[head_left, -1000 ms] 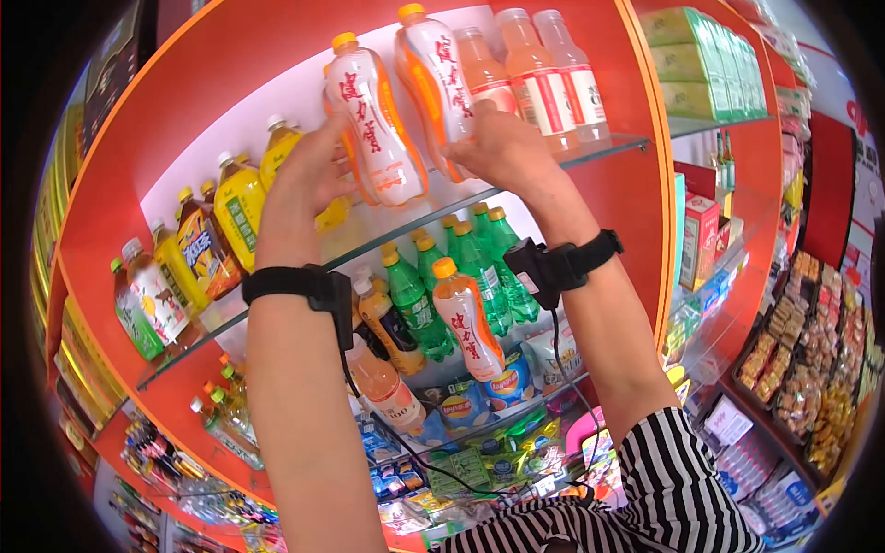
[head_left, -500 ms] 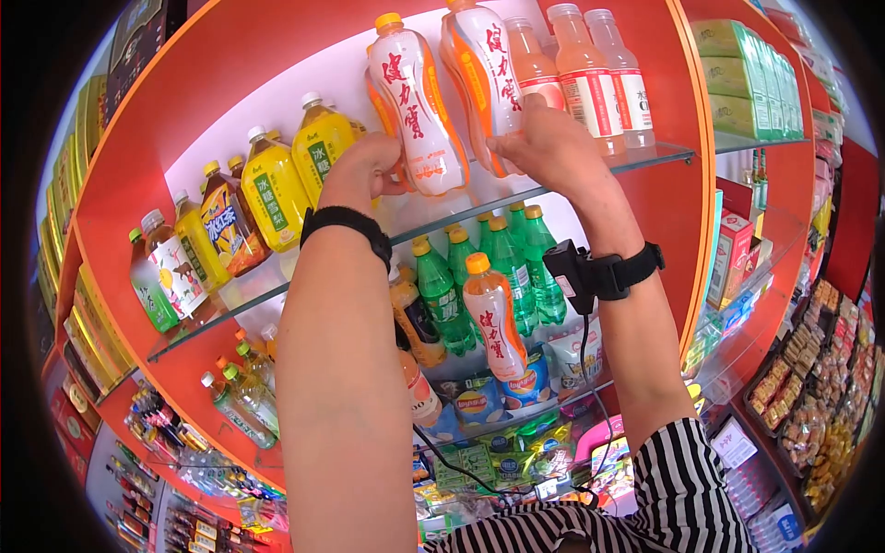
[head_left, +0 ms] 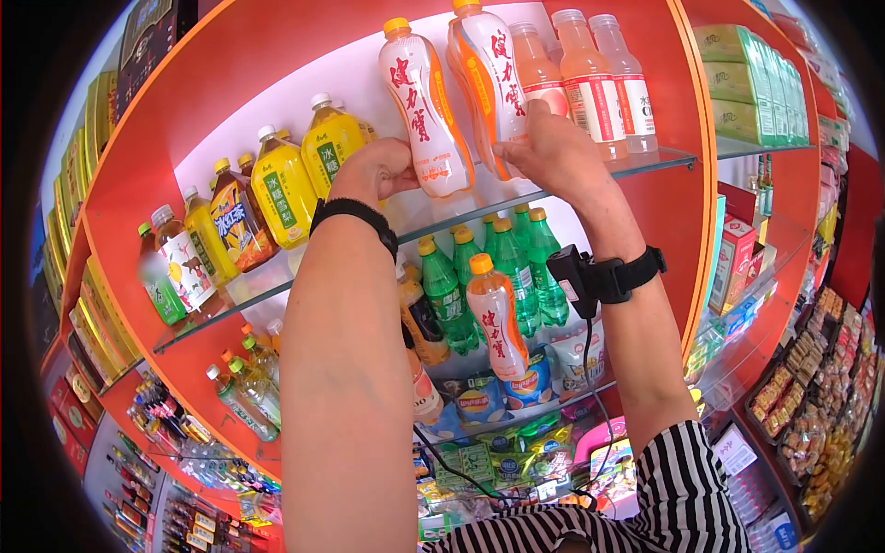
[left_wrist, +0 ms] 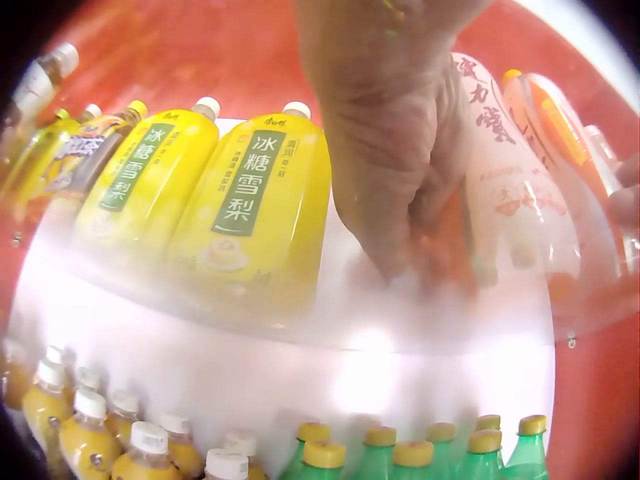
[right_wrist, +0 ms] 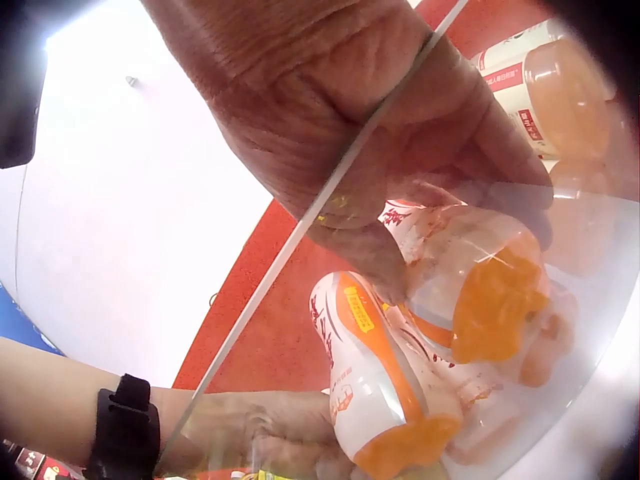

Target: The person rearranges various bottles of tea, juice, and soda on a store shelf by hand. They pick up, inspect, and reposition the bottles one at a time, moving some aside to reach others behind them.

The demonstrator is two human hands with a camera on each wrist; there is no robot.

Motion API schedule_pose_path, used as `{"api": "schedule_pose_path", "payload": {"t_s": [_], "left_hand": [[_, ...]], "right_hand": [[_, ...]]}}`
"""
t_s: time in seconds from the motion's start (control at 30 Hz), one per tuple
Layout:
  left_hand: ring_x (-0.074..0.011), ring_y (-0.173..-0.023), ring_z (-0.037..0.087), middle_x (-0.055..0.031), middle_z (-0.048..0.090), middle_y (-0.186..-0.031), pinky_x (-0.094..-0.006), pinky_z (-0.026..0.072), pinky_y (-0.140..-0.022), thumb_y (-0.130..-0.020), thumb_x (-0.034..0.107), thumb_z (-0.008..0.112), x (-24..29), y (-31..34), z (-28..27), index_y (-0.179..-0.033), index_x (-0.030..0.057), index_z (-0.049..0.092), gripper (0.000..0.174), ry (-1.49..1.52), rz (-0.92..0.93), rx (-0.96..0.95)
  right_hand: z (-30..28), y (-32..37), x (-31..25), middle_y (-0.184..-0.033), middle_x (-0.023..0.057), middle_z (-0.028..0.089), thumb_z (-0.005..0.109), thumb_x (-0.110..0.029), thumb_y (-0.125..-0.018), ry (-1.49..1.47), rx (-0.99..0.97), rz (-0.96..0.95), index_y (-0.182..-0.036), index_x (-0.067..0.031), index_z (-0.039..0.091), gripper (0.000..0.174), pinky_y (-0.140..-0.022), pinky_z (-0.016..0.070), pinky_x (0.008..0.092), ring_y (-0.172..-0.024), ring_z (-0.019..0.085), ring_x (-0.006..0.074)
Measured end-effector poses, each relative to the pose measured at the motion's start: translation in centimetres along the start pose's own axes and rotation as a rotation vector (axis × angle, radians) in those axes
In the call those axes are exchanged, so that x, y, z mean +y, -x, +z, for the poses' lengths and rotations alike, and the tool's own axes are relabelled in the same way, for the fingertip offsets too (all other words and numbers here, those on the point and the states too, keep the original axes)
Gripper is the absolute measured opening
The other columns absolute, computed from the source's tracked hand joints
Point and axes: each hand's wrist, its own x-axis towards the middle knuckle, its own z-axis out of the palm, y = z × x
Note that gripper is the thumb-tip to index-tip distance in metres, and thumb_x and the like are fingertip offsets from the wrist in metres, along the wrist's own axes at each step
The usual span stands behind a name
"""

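Head view: left hand (head_left: 373, 170) clasps left bottle (head_left: 424, 101), right hand (head_left: 548, 152) clasps right bottle (head_left: 489, 74), low, at shelf (head_left: 659, 158) front edge; probably heavy, slick, so grip the waist.

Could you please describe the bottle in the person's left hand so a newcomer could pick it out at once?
Find the red shelving unit and its upper glass shelf. Between the yellow bottles and the pale peach bottles are two white-and-orange ones with red characters. It is the left bottle, nearest the yellow ones, gripped low by the left hand; the right hand holds its twin.
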Motion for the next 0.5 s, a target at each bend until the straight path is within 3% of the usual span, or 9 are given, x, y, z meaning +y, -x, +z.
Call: {"api": "schedule_pose_path", "payload": {"t_s": [0.33, 0.4, 0.5], "left_hand": [[-0.0140, -0.100, 0.060, -0.0038, 0.063, -0.112, -0.0300, 0.0471, -0.091, -0.091, 0.018, 0.060, -0.4, 0.1, -0.3, -0.114, 0.0091, 0.059, 0.025, -0.065, 0.023, -0.098], [-0.0120, -0.094, 0.061, -0.0019, 0.066, -0.103, -0.0282, 0.0466, -0.087, -0.089, 0.021, 0.060, -0.8, -0.3, -0.4, -0.111, 0.0131, 0.060, 0.023, -0.060, 0.038, -0.104], [-0.0132, -0.093, 0.061, -0.0022, 0.066, -0.100, -0.0297, 0.0473, -0.086, -0.090, 0.019, 0.057, -0.9, -0.6, -0.3, -0.110, 0.0125, 0.060, 0.021, -0.085, 0.030, -0.059]], "right_hand": [[0.2, -0.2, 0.2, -0.087, 0.0232, 0.064, 0.068, -0.033, -0.080, 0.003, -0.003, 0.013, -0.098, 0.0030, 0.050, 0.044, -0.074, 0.0492, 0.0433, -0.085, 0.064, 0.0368], [0.3, -0.2, 0.2, -0.087, 0.0232, 0.064, 0.068, -0.033, -0.079, -0.001, 0.006, 0.002, -0.098, 0.0030, 0.050, 0.045, -0.074, 0.0493, 0.0435, -0.085, 0.064, 0.0369], [0.5, -0.2, 0.4, -0.087, 0.0231, 0.064, 0.069, -0.033, -0.079, -0.008, 0.013, -0.009, -0.099, 0.0031, 0.050, 0.045, -0.073, 0.0495, 0.0437, -0.085, 0.064, 0.0371]]}}
